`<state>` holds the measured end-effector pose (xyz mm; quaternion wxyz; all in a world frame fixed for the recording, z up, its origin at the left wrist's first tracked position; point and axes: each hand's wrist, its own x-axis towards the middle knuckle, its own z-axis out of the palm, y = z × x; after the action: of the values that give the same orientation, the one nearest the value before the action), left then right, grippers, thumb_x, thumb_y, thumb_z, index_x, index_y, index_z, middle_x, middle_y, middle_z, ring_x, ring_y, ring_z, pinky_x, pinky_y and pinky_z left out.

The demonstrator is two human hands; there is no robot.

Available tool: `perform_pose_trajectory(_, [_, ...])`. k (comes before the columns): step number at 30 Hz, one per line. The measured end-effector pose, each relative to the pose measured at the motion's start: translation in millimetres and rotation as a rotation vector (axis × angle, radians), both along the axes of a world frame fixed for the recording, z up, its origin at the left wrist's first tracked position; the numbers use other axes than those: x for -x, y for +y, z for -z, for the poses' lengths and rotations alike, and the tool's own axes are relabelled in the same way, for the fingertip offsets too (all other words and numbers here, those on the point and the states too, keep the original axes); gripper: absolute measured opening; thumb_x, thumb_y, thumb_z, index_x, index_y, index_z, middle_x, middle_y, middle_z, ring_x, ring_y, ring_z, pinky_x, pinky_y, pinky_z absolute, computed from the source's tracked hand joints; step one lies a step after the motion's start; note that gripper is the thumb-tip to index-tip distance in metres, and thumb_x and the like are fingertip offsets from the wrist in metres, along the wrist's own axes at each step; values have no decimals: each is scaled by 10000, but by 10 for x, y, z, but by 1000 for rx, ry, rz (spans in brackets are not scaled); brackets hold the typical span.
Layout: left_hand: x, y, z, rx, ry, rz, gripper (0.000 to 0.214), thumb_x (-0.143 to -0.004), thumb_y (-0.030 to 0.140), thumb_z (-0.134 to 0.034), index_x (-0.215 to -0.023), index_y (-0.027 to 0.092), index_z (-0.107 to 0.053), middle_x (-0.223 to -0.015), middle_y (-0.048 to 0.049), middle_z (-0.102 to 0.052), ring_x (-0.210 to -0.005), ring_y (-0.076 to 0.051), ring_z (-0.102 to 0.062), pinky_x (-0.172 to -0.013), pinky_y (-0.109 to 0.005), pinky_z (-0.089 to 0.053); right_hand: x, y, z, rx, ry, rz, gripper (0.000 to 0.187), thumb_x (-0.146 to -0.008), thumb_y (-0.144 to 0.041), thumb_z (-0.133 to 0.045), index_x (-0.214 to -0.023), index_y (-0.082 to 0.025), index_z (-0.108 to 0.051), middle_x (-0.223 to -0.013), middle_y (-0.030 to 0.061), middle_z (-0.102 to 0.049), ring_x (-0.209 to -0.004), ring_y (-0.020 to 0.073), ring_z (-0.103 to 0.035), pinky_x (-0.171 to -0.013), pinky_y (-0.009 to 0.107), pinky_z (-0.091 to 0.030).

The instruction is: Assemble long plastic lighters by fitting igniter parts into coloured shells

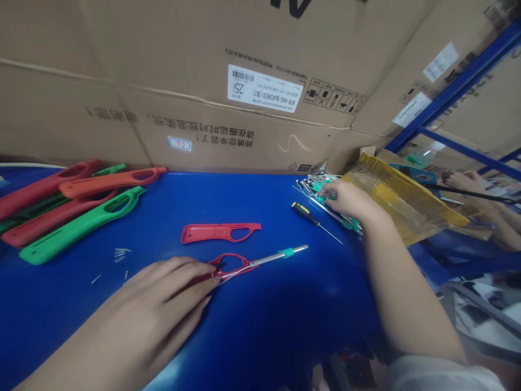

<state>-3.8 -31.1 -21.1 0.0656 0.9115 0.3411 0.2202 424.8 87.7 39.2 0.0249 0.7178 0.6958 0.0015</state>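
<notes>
Fingers (193, 273) of the left hand (163, 296) pin the red lighter assembly (249, 264) flat, steadying it; the right hand (345, 198) curls over green-tipped parts (311, 187), grip unclear.

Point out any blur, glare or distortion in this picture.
Head view: light is even, with a soft sheen on the blue table; the left hand on the red lighter half is slightly blurred; the cardboard boxes bow at the edges; the lower right corner is smeared.
</notes>
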Motion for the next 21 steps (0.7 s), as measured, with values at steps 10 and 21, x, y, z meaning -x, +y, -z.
perform_pose_trajectory(10, [43, 67, -64, -8, 24, 45, 314, -1031, 297, -491, -1264, 309, -701, -1245, -40, -708, -1103, -254, -641, -912, -387, -516, 39, 28, 38, -67, 39, 4, 234, -977, -329, -656, -1144, -167, -676, -1263, 114, -657, -1073, 234, -665, -923, 430, -568])
perform_pose_trajectory(21, [4, 46, -164, 50, 7, 3, 338, -1039, 332, -478, -1293, 274, -694, -1262, -73, -713, -1093, -257, -678, -928, -395, -575, 1192, -430, 5, -9, 489, -487, 70, -999, -225, -557, -1001, -180, -611, -737, -1, -715, -626, 128, -686, -648, 249, -525])
